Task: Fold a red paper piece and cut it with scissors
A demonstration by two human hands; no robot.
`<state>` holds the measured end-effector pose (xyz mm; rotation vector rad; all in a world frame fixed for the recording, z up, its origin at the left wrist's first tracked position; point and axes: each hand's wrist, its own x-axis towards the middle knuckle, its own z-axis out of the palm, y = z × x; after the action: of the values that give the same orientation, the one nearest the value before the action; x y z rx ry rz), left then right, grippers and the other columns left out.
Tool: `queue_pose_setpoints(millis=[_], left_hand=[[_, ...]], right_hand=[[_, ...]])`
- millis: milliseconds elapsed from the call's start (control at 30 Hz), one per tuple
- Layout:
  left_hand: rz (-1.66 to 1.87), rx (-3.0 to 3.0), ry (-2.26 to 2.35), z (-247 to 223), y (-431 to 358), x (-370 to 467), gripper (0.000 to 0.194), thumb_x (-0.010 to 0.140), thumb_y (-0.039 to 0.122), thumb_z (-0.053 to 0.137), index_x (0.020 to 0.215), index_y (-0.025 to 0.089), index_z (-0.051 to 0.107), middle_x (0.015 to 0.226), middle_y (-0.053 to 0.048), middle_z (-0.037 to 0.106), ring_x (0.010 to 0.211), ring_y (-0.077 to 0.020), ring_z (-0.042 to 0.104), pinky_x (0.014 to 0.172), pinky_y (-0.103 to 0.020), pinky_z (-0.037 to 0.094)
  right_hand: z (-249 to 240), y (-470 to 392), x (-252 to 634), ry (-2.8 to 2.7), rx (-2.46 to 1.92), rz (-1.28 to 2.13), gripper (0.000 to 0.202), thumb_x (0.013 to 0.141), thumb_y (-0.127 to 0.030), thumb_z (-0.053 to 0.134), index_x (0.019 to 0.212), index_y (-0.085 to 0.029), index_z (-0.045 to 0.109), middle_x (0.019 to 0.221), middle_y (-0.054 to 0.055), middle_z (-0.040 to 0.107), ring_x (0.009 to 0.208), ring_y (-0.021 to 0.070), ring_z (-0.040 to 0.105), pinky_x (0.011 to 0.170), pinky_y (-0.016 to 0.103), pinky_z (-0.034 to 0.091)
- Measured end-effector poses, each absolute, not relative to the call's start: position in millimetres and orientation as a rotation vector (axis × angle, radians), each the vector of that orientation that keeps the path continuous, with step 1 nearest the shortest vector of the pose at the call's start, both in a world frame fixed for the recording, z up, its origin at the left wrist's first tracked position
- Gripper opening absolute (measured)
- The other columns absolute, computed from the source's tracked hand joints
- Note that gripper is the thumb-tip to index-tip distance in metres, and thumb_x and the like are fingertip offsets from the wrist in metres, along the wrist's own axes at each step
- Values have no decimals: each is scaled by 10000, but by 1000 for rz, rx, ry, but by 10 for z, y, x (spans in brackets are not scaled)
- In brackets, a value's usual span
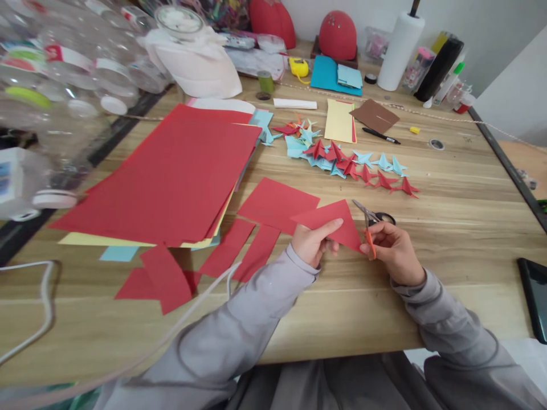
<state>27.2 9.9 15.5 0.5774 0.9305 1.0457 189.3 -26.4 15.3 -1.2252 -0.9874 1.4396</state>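
My left hand [317,242] grips a red sheet of paper [337,219], thumb on top and fingers underneath. My right hand [395,250] is closed on the orange handle of a pair of scissors [372,217], whose other loop is black. The scissors' blades point away from me to the left, apart from each other at the handles. The sheet's right corner lies close to my right fingertips; whether they touch it I cannot tell. Beyond my left hand lies a larger red sheet [277,200], with red strips [228,246] beside it.
A stack of large red sheets [171,176] covers the left side. Folded red and blue paper cranes [367,173] lie beyond my hands, near a black pen [381,135]. Plastic bottles [81,74] crowd the far left. A white cable [183,316] crosses near my left sleeve; a phone [534,296] lies right.
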Motion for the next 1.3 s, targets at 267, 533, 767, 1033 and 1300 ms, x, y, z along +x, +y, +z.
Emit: queue_pose_setpoints(millis=[267, 533, 767, 1033, 1300], left_hand=[[1024, 472, 951, 151, 111, 246, 362, 445, 325, 838, 587, 128, 570, 436, 45, 549, 326, -78, 487, 297, -190, 397], [1023, 539, 915, 152, 73, 297, 352, 485, 362, 823, 603, 132, 585, 459, 27, 586, 327, -83, 488, 309, -198, 404], [1023, 556, 932, 129, 75, 294, 341, 500, 371, 810, 615, 137, 590, 459, 27, 582, 337, -83, 486, 321, -201, 400], [1033, 535, 954, 145, 71, 296, 361, 470, 370, 825, 608, 137, 588, 452, 25, 583, 330, -88, 483, 320, -209, 405], [1049, 541, 964, 161, 68, 299, 355, 463, 365, 829, 590, 141, 585, 442, 28, 578, 327, -84, 483, 311, -200, 401]], right_hand=[[173, -266, 1857, -1066, -1326, 1416, 416, 530, -372, 839, 763, -185, 549, 570, -38, 601, 458, 69, 498, 434, 200, 399], [224, -303, 1810, -1158, -1264, 1526, 414, 525, -352, 843, 744, -178, 538, 622, -20, 626, 519, 78, 514, 492, 214, 409], [214, -296, 1813, -1186, -1259, 1510, 428, 526, -392, 836, 726, -181, 522, 608, -27, 603, 504, 70, 479, 467, 204, 374], [179, -300, 1836, -1172, -1277, 1553, 400, 557, -377, 829, 746, -175, 541, 558, -39, 571, 440, 61, 431, 406, 191, 336], [142, -299, 1861, -1192, -1299, 1529, 370, 589, -378, 810, 752, -170, 551, 519, -46, 554, 404, 55, 418, 378, 182, 317]])
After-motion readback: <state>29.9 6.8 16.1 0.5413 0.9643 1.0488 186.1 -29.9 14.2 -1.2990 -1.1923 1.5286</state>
